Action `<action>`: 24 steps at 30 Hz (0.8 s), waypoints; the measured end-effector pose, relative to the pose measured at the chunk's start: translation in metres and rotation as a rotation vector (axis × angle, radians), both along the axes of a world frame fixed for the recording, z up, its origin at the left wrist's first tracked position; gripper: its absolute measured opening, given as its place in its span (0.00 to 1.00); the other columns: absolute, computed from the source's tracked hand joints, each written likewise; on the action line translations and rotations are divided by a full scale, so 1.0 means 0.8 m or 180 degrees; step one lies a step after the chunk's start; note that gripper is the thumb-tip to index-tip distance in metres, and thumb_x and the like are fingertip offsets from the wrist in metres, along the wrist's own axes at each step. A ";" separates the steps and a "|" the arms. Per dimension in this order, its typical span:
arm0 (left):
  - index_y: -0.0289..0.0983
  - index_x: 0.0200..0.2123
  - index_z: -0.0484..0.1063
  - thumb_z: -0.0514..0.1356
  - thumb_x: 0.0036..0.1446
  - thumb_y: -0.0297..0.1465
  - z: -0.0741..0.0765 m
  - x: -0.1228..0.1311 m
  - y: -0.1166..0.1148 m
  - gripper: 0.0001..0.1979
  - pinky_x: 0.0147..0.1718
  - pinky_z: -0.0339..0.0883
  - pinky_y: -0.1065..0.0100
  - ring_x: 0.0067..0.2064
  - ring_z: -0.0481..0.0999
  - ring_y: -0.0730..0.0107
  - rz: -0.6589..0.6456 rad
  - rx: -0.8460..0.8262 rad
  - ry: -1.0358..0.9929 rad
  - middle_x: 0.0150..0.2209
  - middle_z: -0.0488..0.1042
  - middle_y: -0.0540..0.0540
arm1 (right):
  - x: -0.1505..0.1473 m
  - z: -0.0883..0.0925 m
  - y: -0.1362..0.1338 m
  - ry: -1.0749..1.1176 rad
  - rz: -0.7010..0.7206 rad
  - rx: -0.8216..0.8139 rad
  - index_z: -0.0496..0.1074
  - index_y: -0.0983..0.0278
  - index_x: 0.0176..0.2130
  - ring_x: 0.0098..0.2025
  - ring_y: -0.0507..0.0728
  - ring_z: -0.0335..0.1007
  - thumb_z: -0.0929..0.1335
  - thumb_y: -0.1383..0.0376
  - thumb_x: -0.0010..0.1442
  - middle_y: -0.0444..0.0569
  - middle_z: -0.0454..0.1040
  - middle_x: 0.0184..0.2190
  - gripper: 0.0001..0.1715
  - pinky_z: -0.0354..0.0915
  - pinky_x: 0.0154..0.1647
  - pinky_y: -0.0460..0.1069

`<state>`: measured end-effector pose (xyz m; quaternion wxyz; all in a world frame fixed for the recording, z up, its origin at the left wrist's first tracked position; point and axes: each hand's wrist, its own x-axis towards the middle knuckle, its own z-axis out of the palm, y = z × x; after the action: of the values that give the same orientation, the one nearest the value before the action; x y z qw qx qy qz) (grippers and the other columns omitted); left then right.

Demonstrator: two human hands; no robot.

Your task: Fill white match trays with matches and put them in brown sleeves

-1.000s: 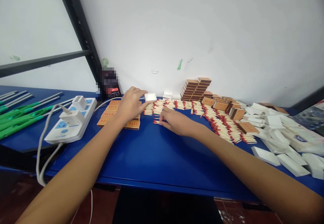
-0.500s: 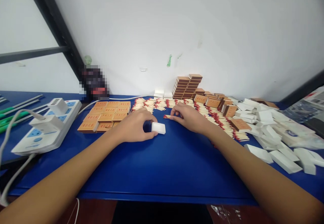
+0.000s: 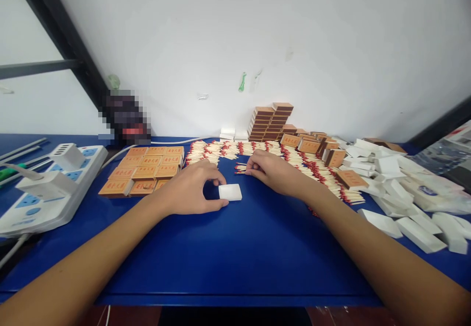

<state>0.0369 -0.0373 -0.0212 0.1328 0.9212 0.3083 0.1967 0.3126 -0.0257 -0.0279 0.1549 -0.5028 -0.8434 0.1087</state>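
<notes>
My left hand [image 3: 196,186] is closed on a small white matchbox tray [image 3: 230,192], its thumb and fingers at the tray's left end, just over the blue tabletop. My right hand [image 3: 268,170] pinches a few red-tipped matches [image 3: 240,169] between thumb and fingertips, their heads pointing left toward the tray. The exact number in the pinch cannot be made out. Beyond both hands, loose matches [image 3: 230,150] lie in a long band that bends down along the right side, partly hidden behind my right forearm.
Orange-labelled matchboxes [image 3: 147,172] lie in a block at left, beside a white power strip [image 3: 79,178]. Stacked matchboxes [image 3: 270,122] stand against the wall. More matchboxes [image 3: 351,179] and a heap of white trays [image 3: 392,188] occupy the right. The table's front edge [image 3: 235,300] is near me.
The view has shifted slightly. In my right hand the matches now look more spread out, with several heads showing. My left hand keeps its hold on the tray, which has tilted a little.
</notes>
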 end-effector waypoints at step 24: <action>0.39 0.44 0.78 0.67 0.64 0.41 -0.004 -0.002 0.008 0.12 0.46 0.67 0.59 0.46 0.76 0.59 0.0098 0.0196 0.0047 0.40 0.79 0.46 | -0.041 0.004 -0.043 -0.0069 0.0543 0.0500 0.73 0.64 0.43 0.38 0.55 0.69 0.66 0.70 0.73 0.52 0.72 0.44 0.05 0.61 0.38 0.49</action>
<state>0.0350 -0.0307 -0.0241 0.0990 0.9214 0.3172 0.2013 0.2796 -0.0600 -0.0244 0.1749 -0.4166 -0.8907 0.0497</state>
